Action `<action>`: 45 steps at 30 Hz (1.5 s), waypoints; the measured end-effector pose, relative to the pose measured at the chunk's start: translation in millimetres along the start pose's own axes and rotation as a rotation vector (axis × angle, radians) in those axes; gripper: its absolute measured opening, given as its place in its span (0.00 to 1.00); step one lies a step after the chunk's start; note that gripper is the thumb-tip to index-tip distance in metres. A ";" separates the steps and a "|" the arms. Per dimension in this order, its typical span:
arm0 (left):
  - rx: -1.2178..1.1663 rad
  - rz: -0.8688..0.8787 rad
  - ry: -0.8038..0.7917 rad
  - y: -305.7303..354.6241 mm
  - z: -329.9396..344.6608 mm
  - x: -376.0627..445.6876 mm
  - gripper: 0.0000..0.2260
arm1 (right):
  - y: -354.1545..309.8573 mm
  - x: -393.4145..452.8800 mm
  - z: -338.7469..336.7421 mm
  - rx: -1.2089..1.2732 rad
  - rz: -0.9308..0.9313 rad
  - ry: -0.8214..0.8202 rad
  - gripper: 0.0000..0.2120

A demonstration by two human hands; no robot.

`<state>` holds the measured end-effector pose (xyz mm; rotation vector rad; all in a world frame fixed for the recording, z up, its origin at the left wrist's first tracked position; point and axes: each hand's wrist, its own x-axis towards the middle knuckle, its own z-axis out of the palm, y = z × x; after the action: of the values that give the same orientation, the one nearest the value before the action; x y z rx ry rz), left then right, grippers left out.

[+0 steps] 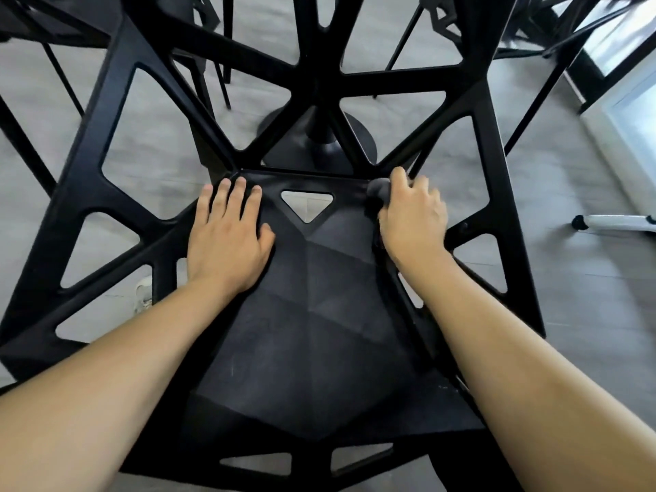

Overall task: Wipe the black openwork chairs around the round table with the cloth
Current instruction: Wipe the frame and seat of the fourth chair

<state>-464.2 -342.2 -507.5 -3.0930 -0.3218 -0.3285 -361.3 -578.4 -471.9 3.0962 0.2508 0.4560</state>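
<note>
Grey floor shows through the chair (309, 314); left hand (227, 239) flat, right hand (413, 214) clutching the cloth (378, 190) at two o'clock, other chairs seemingly left.

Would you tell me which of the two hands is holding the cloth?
The right hand, gripping the dark cloth at the seat's back right corner; the left hand lies flat and empty on the chair.

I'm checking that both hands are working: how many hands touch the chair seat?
2: the left hand lies flat on the seat's back left; the right hand grips a dark cloth at its back right corner.
</note>
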 end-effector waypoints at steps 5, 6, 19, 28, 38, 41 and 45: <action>-0.005 -0.016 0.002 3.1 0.7 -0.5 0.27 | 8.6 1.3 -0.5 -0.125 0.068 -0.003 0.13; 0.001 -0.012 0.003 2.4 1.1 -0.7 0.27 | 2.9 10.8 -1.8 -0.028 0.106 -0.072 0.13; 0.003 -0.008 0.000 3.6 2.6 0.4 0.28 | -1.8 25.7 -11.9 0.230 0.125 -0.148 0.12; -0.005 -0.011 0.010 3.6 4.9 0.4 0.27 | -1.2 11.9 27.3 -0.133 -0.309 0.199 0.05; -0.044 -0.017 -0.001 5.8 0.4 4.3 0.26 | -31.8 -37.2 7.4 0.272 -0.337 -0.030 0.20; -0.066 -0.010 -0.022 4.5 -0.9 4.6 0.25 | -61.1 -99.3 -7.1 0.455 -0.466 -0.131 0.21; -0.092 -0.011 -0.041 4.1 -4.3 -5.2 0.25 | -31.2 -99.6 -7.8 0.410 -0.614 -0.109 0.20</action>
<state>-469.2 -347.4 -504.3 -3.1933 -0.3332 -0.2887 -462.6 -563.4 -493.7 3.1390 1.3883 0.2313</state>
